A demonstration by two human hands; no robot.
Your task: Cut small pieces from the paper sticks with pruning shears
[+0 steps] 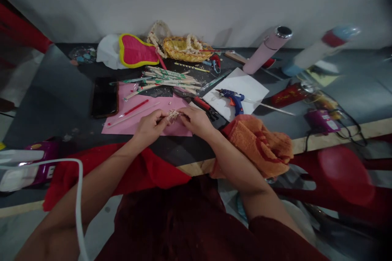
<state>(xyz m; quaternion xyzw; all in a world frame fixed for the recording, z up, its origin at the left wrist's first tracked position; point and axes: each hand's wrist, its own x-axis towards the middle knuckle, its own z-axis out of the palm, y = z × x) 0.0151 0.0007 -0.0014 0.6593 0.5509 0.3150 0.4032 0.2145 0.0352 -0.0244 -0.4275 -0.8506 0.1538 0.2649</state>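
Observation:
Between my two hands, just above a pink sheet [137, 124], is a small cream-coloured lattice-like piece [173, 114] that seems made of short bits. The fingers of my left hand [152, 124] pinch its left end. My right hand [197, 120] pinches the right end. Fingertips cover both ends, so its full shape is hidden. Beyond the hands lies a pile of wrapped chopsticks [168, 77]. Pliers with red and black handles [205, 106] rest right behind my right hand. Two thin sticks, one a red stick [136, 107], lie left of my left hand.
A blue glue gun [232, 98] lies on a white board [257, 85] at the right, near an orange towel [260, 144]. A phone [105, 97] is at the left. Behind stand a wicker basket [183, 55] and a pink flask [266, 51]. A white cable [80, 195] crosses my left arm.

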